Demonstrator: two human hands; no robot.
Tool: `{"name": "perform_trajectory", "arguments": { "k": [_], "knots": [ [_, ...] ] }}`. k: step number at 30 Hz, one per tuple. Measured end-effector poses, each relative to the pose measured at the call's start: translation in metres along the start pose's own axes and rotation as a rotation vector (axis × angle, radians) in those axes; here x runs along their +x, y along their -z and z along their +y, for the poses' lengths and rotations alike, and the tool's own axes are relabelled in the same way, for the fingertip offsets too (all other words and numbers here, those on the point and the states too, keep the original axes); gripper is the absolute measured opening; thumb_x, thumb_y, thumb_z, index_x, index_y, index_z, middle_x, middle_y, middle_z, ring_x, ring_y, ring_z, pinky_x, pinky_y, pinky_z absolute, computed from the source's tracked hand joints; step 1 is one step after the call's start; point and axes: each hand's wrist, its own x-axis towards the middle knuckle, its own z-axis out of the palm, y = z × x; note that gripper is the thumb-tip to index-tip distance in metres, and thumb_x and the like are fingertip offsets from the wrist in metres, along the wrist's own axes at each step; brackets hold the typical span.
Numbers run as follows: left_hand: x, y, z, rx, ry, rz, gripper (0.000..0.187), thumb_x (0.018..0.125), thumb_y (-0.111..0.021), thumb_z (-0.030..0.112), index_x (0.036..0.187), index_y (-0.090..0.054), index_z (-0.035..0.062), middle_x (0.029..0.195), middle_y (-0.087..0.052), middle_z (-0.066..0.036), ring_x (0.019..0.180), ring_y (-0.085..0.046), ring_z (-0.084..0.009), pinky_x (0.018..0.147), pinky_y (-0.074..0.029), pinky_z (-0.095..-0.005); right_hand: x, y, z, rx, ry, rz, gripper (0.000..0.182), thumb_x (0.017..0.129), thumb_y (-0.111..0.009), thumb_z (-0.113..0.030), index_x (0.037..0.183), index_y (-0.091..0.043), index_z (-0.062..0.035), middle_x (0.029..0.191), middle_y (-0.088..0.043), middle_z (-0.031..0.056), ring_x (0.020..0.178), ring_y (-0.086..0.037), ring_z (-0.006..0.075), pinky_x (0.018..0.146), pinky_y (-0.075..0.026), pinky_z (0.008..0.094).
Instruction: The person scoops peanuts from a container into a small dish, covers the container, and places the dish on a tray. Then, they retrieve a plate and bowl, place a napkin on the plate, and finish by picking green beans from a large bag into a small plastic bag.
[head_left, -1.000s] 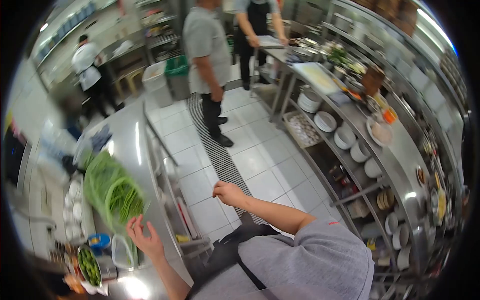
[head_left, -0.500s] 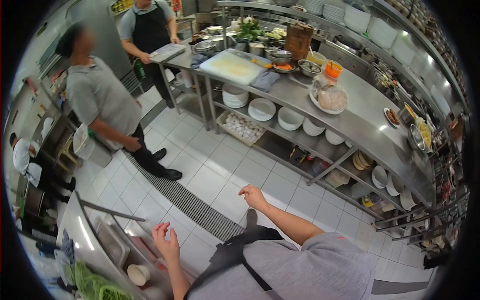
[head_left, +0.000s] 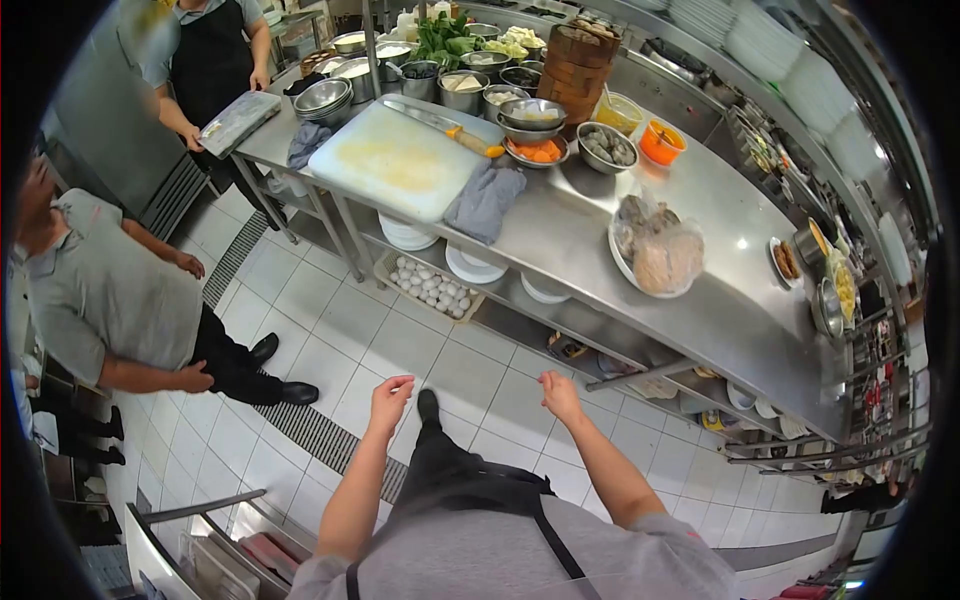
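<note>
- Steel kitchen with a white tiled floor (head_left: 400, 345) and a long steel desk (head_left: 720, 300) ahead.
- Left hand (head_left: 390, 398) and right hand (head_left: 560, 392) hang over the floor, each grip loose, fingers spread, holding nothing.
- Nearest the hands: an egg tray (head_left: 430, 287) on the shelf under the desk, not touched.
- On the desk, well beyond reach: a cutting board (head_left: 395, 160), a grey cloth (head_left: 485, 200), bowls, a bagged plate (head_left: 655, 250).
- Nothing is picked up yet.
- Two people stand left, clear of the desk.
</note>
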Motion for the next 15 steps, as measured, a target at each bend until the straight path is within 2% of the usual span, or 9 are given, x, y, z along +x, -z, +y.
{"name": "perform_trajectory", "arguments": {
  "k": [2,4,6,8,10,14,15],
  "knots": [
    [0.063,-0.016,-0.002,-0.059,0.158,-0.095,0.020,0.080,-0.059,0.017,0.096,-0.063,0.0057,0.080,-0.060,-0.001,0.069,-0.053,-0.0094,0.060,-0.042,-0.0220,0.022,0.003,-0.012,0.183,-0.264,0.081,0.030,0.089,-0.043,-0.025,0.079,-0.060,-0.0029,0.066,-0.060,0.0161,0.054,-0.059,0.0295,0.055,-0.047,0.0373],
    [0.130,-0.029,-0.005,-0.044,0.164,-0.167,0.023,0.081,-0.058,0.021,0.099,-0.061,0.0064,0.084,-0.060,-0.002,0.072,-0.054,-0.0107,0.060,-0.043,-0.0230,0.051,-0.013,0.020,-0.170,-0.015,0.200,0.026,0.087,-0.046,-0.025,0.081,-0.060,-0.0038,0.068,-0.060,0.0165,0.061,-0.059,0.0316,0.057,-0.047,0.0386],
    [0.187,-0.049,-0.011,-0.092,0.398,-0.158,0.028,0.081,-0.059,0.023,0.104,-0.058,0.0069,0.088,-0.059,-0.003,0.072,-0.055,-0.0133,0.062,-0.045,-0.0261,0.072,-0.018,0.035,-0.143,-0.129,0.143,0.024,0.084,-0.050,-0.026,0.081,-0.061,-0.0048,0.070,-0.061,0.0166,0.067,-0.059,0.0336,0.059,-0.047,0.0395],
    [0.241,-0.061,-0.017,-0.189,0.511,-0.145,0.033,0.081,-0.059,0.025,0.109,-0.054,0.0081,0.088,-0.058,-0.004,0.074,-0.056,-0.0162,0.063,-0.047,-0.0304,0.089,-0.018,0.038,-0.172,-0.155,0.076,0.021,0.081,-0.053,-0.026,0.083,-0.062,-0.0068,0.072,-0.062,0.0149,0.067,-0.060,0.0330,0.060,-0.048,0.0386],
    [0.292,-0.076,-0.023,-0.180,0.583,-0.157,0.044,0.079,-0.061,0.027,0.118,-0.046,0.0135,0.097,-0.052,-0.005,0.083,-0.055,-0.0196,0.066,-0.047,-0.0347,0.103,-0.024,0.044,-0.096,-0.157,0.043,0.021,0.080,-0.055,-0.028,0.085,-0.063,-0.0086,0.074,-0.063,0.0140,0.070,-0.061,0.0316,0.062,-0.049,0.0376],
    [0.373,-0.119,-0.035,0.043,0.566,-0.196,0.038,0.080,-0.058,0.024,0.116,-0.047,0.0171,0.093,-0.054,-0.003,0.080,-0.055,-0.0180,0.064,-0.047,-0.0329,0.105,-0.041,0.041,-0.067,-0.338,0.081,0.027,0.080,-0.057,-0.034,0.088,-0.063,-0.0094,0.075,-0.063,0.0133,0.071,-0.062,0.0302,0.064,-0.049,0.0379],
    [0.390,-0.134,-0.035,0.040,0.568,-0.225,0.038,0.080,-0.058,0.024,0.116,-0.047,0.0167,0.093,-0.054,-0.003,0.079,-0.055,-0.0181,0.064,-0.046,-0.0330,0.102,-0.042,0.031,-0.063,-0.366,0.039,0.026,0.082,-0.050,-0.034,0.085,-0.064,-0.0120,0.081,-0.063,0.0124,0.075,-0.060,0.0338,0.067,-0.048,0.0406]
  ]
}}
